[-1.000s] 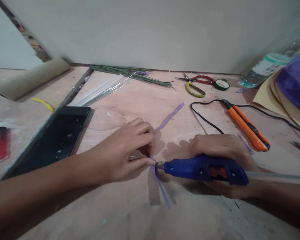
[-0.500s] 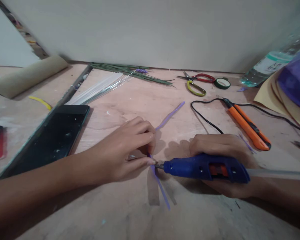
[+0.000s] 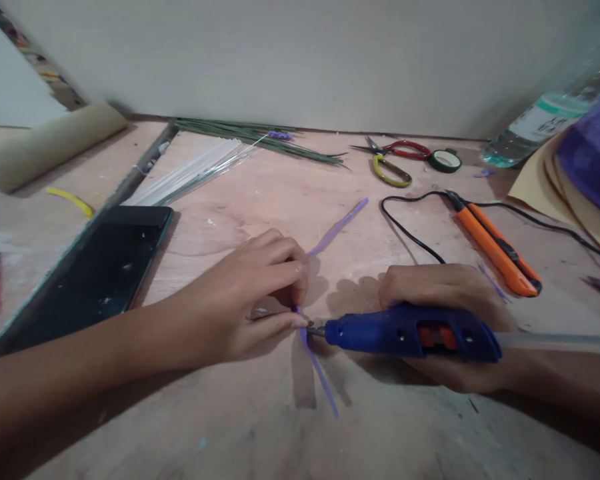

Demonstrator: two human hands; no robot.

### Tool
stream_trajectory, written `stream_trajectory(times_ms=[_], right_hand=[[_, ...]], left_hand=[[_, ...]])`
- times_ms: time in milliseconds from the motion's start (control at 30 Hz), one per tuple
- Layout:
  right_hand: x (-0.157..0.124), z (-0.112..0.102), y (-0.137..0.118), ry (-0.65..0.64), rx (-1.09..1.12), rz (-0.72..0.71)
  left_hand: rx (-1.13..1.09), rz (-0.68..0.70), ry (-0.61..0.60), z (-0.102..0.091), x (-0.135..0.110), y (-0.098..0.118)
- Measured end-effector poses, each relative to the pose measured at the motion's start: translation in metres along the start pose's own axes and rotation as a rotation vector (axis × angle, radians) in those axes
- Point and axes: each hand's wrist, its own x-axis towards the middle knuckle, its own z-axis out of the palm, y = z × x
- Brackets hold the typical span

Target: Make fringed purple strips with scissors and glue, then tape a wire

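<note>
Purple strip [image 3: 323, 381], one: centre of the frame, lower end slanting toward bottom centre; another purple length shows beyond my fingers, the join hidden.
Left hand [image 3: 263, 293], mine: centre, thumb and fingers pinched together on the strip.
Glue gun [image 3: 375, 332], blue: right of centre, lying sideways, nozzle at the strip just beside my thumb; whether they touch, I cannot tell. Clear glue stick [image 3: 555, 342] out of its back, toward the right edge.
Right hand [image 3: 425, 288], mine: right of centre, wrapped around the gun, fingers partly hidden.
Phone [image 3: 115, 260], black, screen up: left, beyond my forearm.
Knife [image 3: 497, 247], orange: right, beside a black cord [image 3: 405, 230].
Yellow strip [image 3: 70, 199]: left.
White sticks [image 3: 190, 170], bundled: upper left of centre.
Scissors [image 3: 393, 170], red and yellow handles, blades apart, with green tape [image 3: 445, 160] beside: upper right.
Cardboard tube [image 3: 55, 143]: upper left.
Green stems [image 3: 260, 141]: upper centre.
Bottle [image 3: 537, 127], tilted: upper right.
</note>
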Motion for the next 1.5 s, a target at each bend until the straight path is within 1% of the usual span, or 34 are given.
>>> stream_trajectory(times_ms=[100, 267, 467, 600, 733, 867, 1233, 1400, 1500], right_hand=[[-0.0002, 0.0006, -0.0003, 0.007, 0.006, 0.014], [0.0005, 0.0010, 0.0004, 0.020, 0.031, -0.012], [0.0016, 0.0006, -0.0013, 0.030, 0.011, -0.021], [0.0021, 0.0001, -0.0013, 0.008, 0.023, -0.027], [0.0022, -0.0011, -0.0010, 0.015, 0.009, -0.040], [0.0029, -0.0017, -0.0021, 0.006, -0.027, -0.031], [0.0011, -0.0007, -0.0025, 0.000, 0.001, 0.014], [0.0009, -0.0022, -0.0008, 0.003, 0.019, -0.040], [-0.0001, -0.0025, 0.0000, -0.006, 0.031, -0.033]], left_hand=[[-0.004, -0.004, -0.002, -0.0003, -0.0003, 0.0002], [-0.010, -0.010, -0.004, -0.0005, -0.0002, 0.0000], [-0.005, -0.001, -0.006, -0.0012, 0.0003, 0.0014], [-0.013, 0.002, -0.003, -0.0003, -0.0002, 0.0008], [-0.002, -0.004, -0.005, -0.0005, -0.0008, 0.0007], [0.001, -0.011, -0.008, -0.0015, -0.0013, 0.0016], [0.020, 0.005, -0.008, -0.0018, 0.0009, 0.0017], [0.017, -0.003, -0.007, -0.0019, 0.0010, 0.0028], [0.011, -0.002, -0.001, -0.0014, 0.0013, 0.0026]])
